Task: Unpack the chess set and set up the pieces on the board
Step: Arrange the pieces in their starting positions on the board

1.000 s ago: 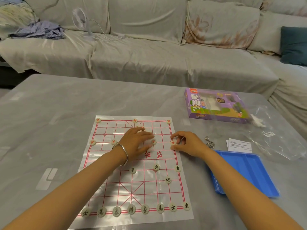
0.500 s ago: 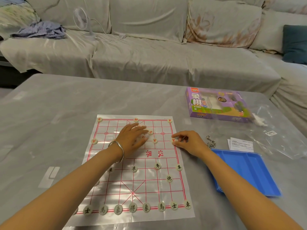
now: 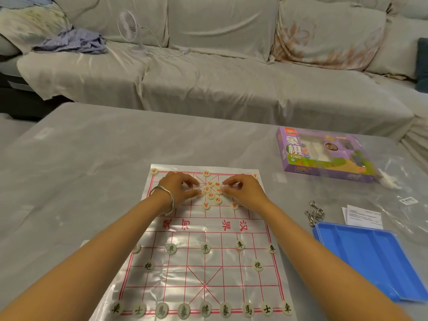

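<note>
Seemingly, left hand (image 3: pixel 178 185) and right hand (image 3: pixel 245 189) curl fingers (image 3: pixel 192 181) around clustered red pieces (image 3: pixel 212 193), grip unclear.

Wearing one thin silver bangle (image 3: pixel 165 200).
Circling the wrist just behind the left hand (image 3: pixel 179 185); showing both forearms bare.

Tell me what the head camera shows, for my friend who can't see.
The left hand and right hand touch a cluster of red pieces at the far end of a board on a table. Black pieces stand in neat rows at the near end. A purple box and a blue tray lie to the right.
</note>
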The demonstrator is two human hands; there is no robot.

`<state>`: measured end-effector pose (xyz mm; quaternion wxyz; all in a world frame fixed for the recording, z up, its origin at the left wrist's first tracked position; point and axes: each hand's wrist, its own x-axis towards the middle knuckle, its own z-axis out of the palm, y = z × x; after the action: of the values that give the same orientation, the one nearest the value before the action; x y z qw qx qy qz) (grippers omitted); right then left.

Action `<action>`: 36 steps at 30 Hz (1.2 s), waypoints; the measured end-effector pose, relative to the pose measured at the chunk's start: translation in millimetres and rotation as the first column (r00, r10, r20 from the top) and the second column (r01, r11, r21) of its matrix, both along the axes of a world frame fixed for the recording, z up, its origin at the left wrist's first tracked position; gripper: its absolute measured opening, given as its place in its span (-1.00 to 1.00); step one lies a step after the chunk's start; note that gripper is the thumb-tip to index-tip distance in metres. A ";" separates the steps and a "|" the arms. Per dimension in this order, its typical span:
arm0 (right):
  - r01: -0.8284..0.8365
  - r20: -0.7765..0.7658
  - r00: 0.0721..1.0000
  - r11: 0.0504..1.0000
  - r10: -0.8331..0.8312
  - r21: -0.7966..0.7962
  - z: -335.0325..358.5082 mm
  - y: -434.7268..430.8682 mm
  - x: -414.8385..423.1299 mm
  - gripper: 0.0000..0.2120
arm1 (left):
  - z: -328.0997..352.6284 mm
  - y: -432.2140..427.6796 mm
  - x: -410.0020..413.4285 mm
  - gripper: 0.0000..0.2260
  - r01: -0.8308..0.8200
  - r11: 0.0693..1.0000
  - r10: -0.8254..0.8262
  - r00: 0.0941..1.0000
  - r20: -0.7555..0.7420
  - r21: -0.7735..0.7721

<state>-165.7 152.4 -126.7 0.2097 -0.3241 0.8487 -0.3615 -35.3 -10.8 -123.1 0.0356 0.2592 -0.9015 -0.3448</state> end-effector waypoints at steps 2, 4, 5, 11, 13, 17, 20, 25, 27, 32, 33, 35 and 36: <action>0.014 0.054 0.998 1.000 -0.013 -0.027 -3.7 -6.1 -1.7 -0.72 | -2.6 -2.4 -4.1 -0.77 0.015 1.000 -0.015 1.000 0.005 0.015; 0.018 0.071 0.997 0.999 -0.015 -0.035 -6.5 -8.5 -3.9 -0.72 | -5.2 -4.4 -6.2 -0.79 0.033 0.999 -0.033 0.999 0.009 0.026; 0.022 0.069 0.997 0.999 -0.019 -0.037 -8.1 -9.0 -5.4 -0.73 | -5.9 -4.8 -6.6 -0.79 0.038 0.999 -0.039 0.999 0.012 0.029; 0.033 0.050 0.998 0.999 -0.032 -0.026 -12.0 -9.4 -9.3 -0.73 | -7.1 -2.7 -9.6 -0.77 0.020 0.999 -0.020 1.000 -0.022 0.028; 0.047 0.046 0.998 0.998 -0.045 -0.034 -12.0 -9.9 -8.1 -0.74 | -7.4 0.6 -11.9 -0.76 0.018 1.000 -0.018 1.000 -0.025 0.011; 0.056 0.049 0.997 0.996 -0.053 -0.063 -10.5 -7.1 -6.7 -0.77 | -7.0 6.2 -17.1 -0.74 0.035 0.998 -0.036 0.999 -0.015 -0.044; 0.052 0.053 0.997 0.996 -0.048 -0.074 -9.0 -3.9 -5.6 -0.79 | -6.6 8.1 -20.2 -0.74 0.006 0.998 -0.007 1.000 -0.010 -0.063; 0.064 0.037 0.997 0.994 -0.060 -0.090 -5.3 0.0 -2.2 -0.81 | -5.0 9.5 -25.3 -0.74 -0.016 0.997 0.016 1.000 -0.001 -0.073; 0.063 0.027 0.998 0.994 -0.061 -0.088 -4.0 1.6 0.5 -0.82 | -4.5 9.6 -26.5 -0.75 -0.022 0.997 0.022 1.000 0.006 -0.077; -0.012 -0.091 0.996 1.000 0.010 -0.023 -5.0 -1.9 10.7 -0.80 | 0.7 9.3 -27.1 -0.70 -0.001 0.973 0.016 0.998 0.063 -0.230; -0.024 -0.124 0.992 1.000 0.024 0.003 -4.8 -4.3 13.2 -0.78 | 1.2 9.3 -27.3 -0.70 -0.003 0.971 0.019 0.998 0.063 -0.240; -0.036 -0.191 0.980 0.998 0.047 0.058 -4.2 -9.3 17.2 -0.73 | 0.9 10.0 -28.2 -0.71 -0.010 0.971 0.025 0.998 0.060 -0.239; -0.040 -0.222 0.973 0.995 0.059 0.087 -3.8 -11.4 18.7 -0.71 | 0.7 9.9 -28.8 -0.72 -0.007 0.971 0.022 0.998 0.060 -0.240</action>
<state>-146.9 141.0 -130.6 0.1349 -0.3749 0.8727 -0.2822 -64.0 -0.8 -122.4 0.0409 0.2700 -0.9353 -0.2248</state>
